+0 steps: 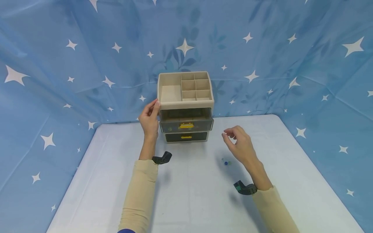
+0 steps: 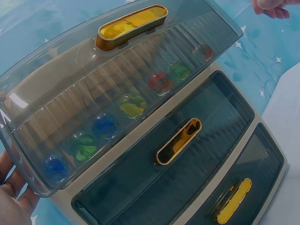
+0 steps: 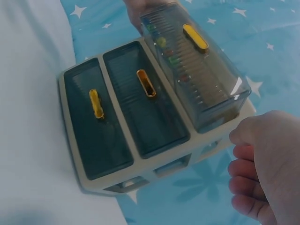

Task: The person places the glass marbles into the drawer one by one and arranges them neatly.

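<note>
A beige drawer organizer (image 1: 186, 105) stands at the far side of the table. Its top drawer (image 2: 93, 75) is pulled out, see-through, with a gold handle (image 2: 133, 26). Several glass marbles (image 2: 104, 125), blue, green, yellow and red, lie in a row along its front. My left hand (image 1: 150, 119) holds the organizer's upper left side, the thumb near the front corner. My right hand (image 1: 240, 144) is in the air right of the organizer, fingers loosely curled, nothing visible between them. Below it on the table lie a blue marble (image 1: 226, 163) and paler marbles (image 1: 230, 163).
Two lower dark drawers, the middle (image 3: 145, 98) and the bottom (image 3: 97, 117), are closed. Open compartments (image 1: 196, 85) form the organizer's top. A white cloth (image 1: 189, 194) covers the table. A blue star-patterned curtain (image 1: 116, 64) hangs right behind the organizer and along both sides.
</note>
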A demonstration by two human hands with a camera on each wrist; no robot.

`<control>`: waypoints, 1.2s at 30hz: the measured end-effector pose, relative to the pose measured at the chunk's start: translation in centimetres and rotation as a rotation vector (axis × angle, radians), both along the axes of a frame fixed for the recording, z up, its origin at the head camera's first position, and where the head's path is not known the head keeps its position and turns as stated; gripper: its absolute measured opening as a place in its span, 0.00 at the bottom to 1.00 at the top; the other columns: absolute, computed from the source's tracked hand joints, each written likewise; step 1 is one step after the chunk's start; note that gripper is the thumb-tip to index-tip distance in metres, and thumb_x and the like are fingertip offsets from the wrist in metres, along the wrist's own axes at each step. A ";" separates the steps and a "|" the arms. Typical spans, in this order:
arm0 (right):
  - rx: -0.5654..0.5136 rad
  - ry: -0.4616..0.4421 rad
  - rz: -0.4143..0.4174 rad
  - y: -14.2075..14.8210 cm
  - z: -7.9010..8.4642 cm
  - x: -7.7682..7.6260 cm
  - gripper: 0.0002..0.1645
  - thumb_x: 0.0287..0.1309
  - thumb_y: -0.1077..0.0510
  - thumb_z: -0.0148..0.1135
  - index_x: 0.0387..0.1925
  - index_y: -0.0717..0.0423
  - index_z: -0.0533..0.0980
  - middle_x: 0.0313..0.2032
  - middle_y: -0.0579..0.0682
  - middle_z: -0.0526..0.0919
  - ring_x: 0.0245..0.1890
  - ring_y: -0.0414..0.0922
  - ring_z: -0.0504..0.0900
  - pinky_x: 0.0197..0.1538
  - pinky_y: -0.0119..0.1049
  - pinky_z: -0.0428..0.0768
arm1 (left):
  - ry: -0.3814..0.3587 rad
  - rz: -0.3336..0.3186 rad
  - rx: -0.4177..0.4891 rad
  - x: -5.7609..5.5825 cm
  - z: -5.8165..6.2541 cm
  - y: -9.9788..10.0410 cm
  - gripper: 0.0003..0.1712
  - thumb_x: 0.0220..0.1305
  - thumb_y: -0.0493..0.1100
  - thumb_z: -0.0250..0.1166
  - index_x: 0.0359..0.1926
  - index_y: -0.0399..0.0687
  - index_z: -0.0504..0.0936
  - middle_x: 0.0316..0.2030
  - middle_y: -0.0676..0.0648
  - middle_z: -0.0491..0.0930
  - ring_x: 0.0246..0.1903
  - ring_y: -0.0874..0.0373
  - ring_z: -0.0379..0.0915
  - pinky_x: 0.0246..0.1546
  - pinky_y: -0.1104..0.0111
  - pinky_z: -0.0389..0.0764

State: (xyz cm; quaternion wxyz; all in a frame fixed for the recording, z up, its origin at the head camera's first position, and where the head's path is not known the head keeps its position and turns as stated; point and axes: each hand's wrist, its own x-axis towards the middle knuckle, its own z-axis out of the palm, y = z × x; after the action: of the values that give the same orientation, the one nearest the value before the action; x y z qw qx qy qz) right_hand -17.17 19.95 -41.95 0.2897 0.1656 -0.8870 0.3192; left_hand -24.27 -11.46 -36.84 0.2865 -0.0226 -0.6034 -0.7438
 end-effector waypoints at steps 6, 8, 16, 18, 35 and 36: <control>-0.008 -0.013 -0.015 0.3 -0.9 0.3 0.09 0.61 0.60 0.68 0.42 0.60 0.80 0.34 0.53 0.81 0.35 0.46 0.78 0.39 0.47 0.82 | 0.006 0.000 0.007 0.0 0.0 0.0 0.18 0.67 0.40 0.67 0.53 0.32 0.84 0.32 0.63 0.84 0.31 0.66 0.74 0.36 0.74 0.76; -0.008 -0.021 -0.018 0.4 -1.2 0.4 0.09 0.61 0.60 0.68 0.42 0.60 0.80 0.34 0.53 0.81 0.35 0.46 0.78 0.38 0.47 0.81 | 0.006 -0.002 0.006 -0.1 0.0 0.0 0.18 0.67 0.40 0.67 0.52 0.32 0.84 0.32 0.62 0.84 0.31 0.65 0.74 0.36 0.74 0.76; 0.001 -0.080 -0.043 0.7 -2.7 1.0 0.10 0.62 0.58 0.67 0.43 0.59 0.80 0.35 0.52 0.81 0.35 0.46 0.77 0.39 0.47 0.82 | 0.000 -0.011 0.008 0.0 0.0 0.0 0.18 0.66 0.40 0.67 0.52 0.32 0.84 0.32 0.62 0.84 0.32 0.61 0.74 0.39 0.63 0.76; 0.001 -0.099 -0.047 0.8 -3.1 1.1 0.10 0.62 0.58 0.67 0.43 0.59 0.80 0.35 0.52 0.80 0.35 0.45 0.77 0.39 0.47 0.81 | 0.001 -0.008 0.006 0.0 0.0 0.0 0.17 0.66 0.40 0.67 0.52 0.33 0.84 0.32 0.62 0.84 0.31 0.60 0.74 0.39 0.62 0.75; 0.024 -0.191 -0.054 1.1 -5.6 1.6 0.11 0.62 0.57 0.67 0.43 0.58 0.80 0.35 0.51 0.81 0.36 0.44 0.78 0.39 0.43 0.81 | -0.010 0.000 -0.019 0.1 0.0 -0.1 0.18 0.67 0.41 0.67 0.53 0.34 0.84 0.34 0.62 0.84 0.33 0.60 0.74 0.40 0.63 0.76; 0.026 -0.191 -0.054 1.1 -5.7 1.6 0.11 0.62 0.57 0.67 0.43 0.58 0.80 0.35 0.51 0.81 0.36 0.44 0.78 0.39 0.43 0.81 | -0.010 -0.001 -0.021 0.1 0.0 -0.1 0.18 0.67 0.41 0.67 0.53 0.35 0.84 0.34 0.61 0.84 0.34 0.60 0.74 0.40 0.63 0.76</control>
State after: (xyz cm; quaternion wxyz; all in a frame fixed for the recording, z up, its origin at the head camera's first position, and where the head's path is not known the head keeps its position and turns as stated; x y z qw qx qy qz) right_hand -15.60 21.08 -47.68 0.2102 0.1140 -0.9188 0.3142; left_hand -24.16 -11.54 -36.85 0.2828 -0.0222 -0.6127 -0.7376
